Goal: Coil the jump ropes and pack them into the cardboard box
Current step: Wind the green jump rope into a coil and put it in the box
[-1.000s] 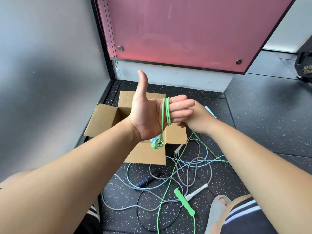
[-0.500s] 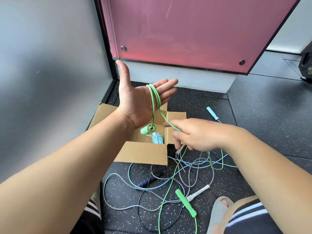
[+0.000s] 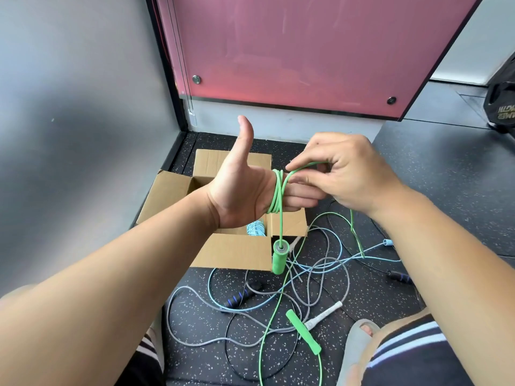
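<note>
Right hand [image 3: 345, 176], pinching thin green plastic jump rope [image 3: 277, 195], has risen, hiding rope-wrapped fingertips of the flat-open left hand [image 3: 241, 196].

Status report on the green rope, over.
Left hand flat, thumb up, green rope looped round its fingers. Right hand pinches the rope. Cardboard box open, blue coil inside. Loose ropes tangled below.

The floor [image 3: 434, 174] is dark rubber matting with pale speckles, laid in sections with visible seams. A smooth grey wall [image 3: 78, 107] closes the left side, carries a soft bright reflection, and meets a black frame post [image 3: 167, 79] in the corner. Ahead, a pink panel [image 3: 292, 45] with two round fasteners [image 3: 196, 79] sits above a pale base strip [image 3: 278, 123]; a black object with gold lettering [image 3: 501, 101] stands at the right edge.
</note>
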